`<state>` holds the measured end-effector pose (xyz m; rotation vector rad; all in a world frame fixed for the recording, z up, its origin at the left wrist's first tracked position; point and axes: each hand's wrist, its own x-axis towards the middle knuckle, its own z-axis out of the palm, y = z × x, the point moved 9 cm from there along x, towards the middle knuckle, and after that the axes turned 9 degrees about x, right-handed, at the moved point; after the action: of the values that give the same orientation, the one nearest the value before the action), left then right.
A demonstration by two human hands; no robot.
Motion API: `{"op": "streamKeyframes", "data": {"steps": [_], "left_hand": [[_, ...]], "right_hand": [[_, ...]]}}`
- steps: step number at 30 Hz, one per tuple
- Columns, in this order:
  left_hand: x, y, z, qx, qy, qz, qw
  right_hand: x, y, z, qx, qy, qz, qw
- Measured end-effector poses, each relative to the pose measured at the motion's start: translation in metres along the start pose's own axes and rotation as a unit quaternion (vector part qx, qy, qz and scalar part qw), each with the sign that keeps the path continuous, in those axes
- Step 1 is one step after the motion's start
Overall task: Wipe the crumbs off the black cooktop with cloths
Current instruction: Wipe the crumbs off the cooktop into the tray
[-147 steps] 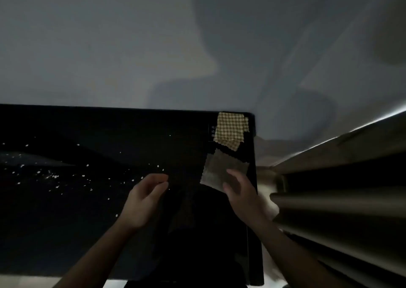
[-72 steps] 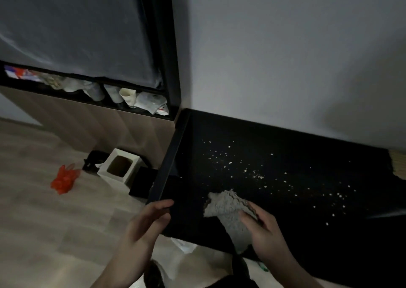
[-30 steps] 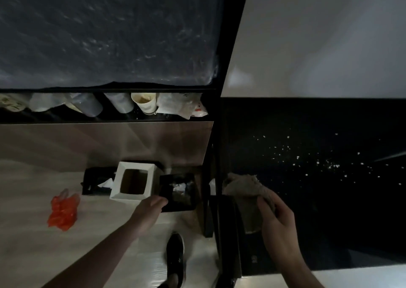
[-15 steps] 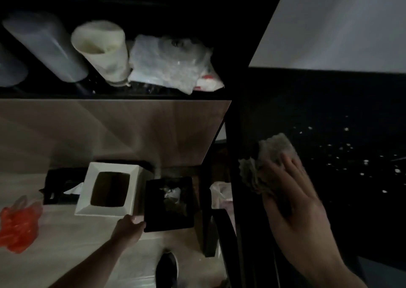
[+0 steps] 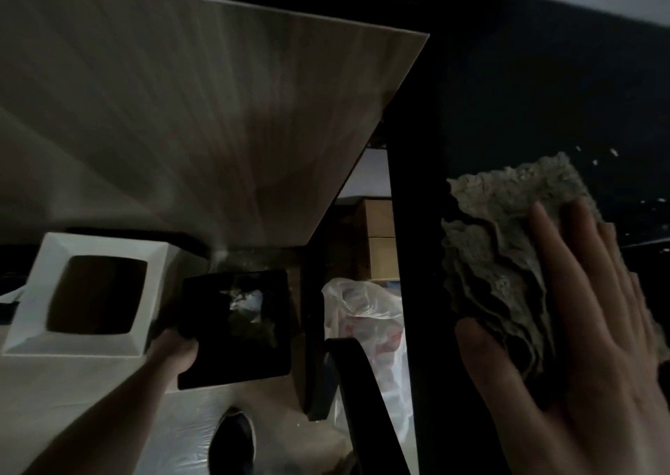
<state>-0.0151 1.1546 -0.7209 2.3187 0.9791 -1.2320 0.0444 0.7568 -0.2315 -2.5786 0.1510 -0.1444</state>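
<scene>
- Black cooktop: grey cloth bunched near left edge, white crumbs just beyond.
- Floor: white bin, black bin beside it, plastic bag.

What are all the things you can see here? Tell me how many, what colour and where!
cloth: one, grey, crumpled on the cooktop's left edge under the right hand
cooktop: one, black, right side
crumbs: several, white, on the cooktop beyond the cloth
black bin: one, on the floor, with scraps inside
white bin: one, on the floor, left of the black bin
plastic bag: one, clear-white, below the cooktop's edge
cardboard boxes: two, brown, stacked behind the bag
shoe: one, dark, bottom centre
left hand: grips the black bin's near corner
right hand: presses flat on the cloth
</scene>
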Motion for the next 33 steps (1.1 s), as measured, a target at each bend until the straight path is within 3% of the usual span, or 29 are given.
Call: {"op": "streamKeyframes", "data": {"steps": [7,15,21,26,29,33], "left_hand": [[-0.074,0.005,-0.003,0.035,0.013,0.047,0.998],[-0.2,-0.062,-0.058,0.091,0.002,0.036,0.995],[-0.309,-0.099,-0.103,0.154,-0.012,0.072,0.985],[-0.387,-0.118,-0.119,0.173,-0.04,0.103,0.979],[-0.421,-0.124,-0.12,0.185,-0.059,0.112,0.975],[-0.445,-0.132,-0.111,0.202,-0.089,0.112,0.969]], "right_hand": [[0.003,-0.001,-0.003,0.062,-0.066,0.083,0.992],[-0.006,0.001,-0.005,0.034,-0.09,0.073,0.993],[-0.09,-0.002,-0.02,0.082,-0.133,0.037,0.987],[-0.167,-0.004,-0.047,0.119,-0.17,0.08,0.975],[-0.19,-0.005,-0.075,0.176,-0.15,0.156,0.96],[-0.218,0.01,-0.116,0.262,-0.065,0.247,0.931]]}}
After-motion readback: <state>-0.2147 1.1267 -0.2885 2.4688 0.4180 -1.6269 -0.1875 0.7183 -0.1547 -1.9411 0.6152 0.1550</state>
